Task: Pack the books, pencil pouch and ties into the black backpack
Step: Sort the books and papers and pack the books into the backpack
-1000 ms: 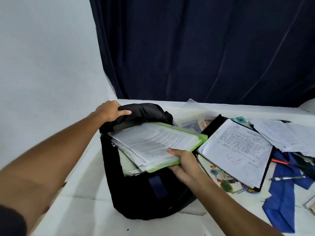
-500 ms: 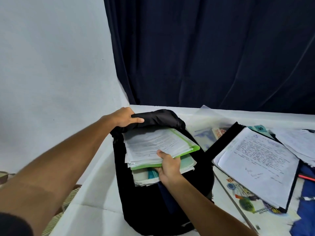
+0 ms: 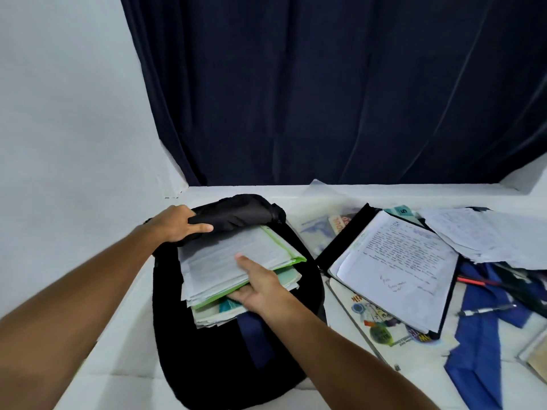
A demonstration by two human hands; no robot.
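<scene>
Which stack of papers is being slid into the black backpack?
The green-edged stack, gripped by the right hand at the backpack mouth; the handwritten stacks lie untouched on the table to its right.

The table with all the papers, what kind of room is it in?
Probably a home study corner. A white table stands against a plain wall and a dark curtain, strewn with handwritten papers, a pen and a black backpack.

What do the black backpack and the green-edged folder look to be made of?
Black backpack: soft woven fabric, matte, probably nylon or polyester; its flap crumples under the left hand. Green-edged folder: thin flexible plastic cover, likely smooth, around white paper sheets; it bends in the right hand.
</scene>
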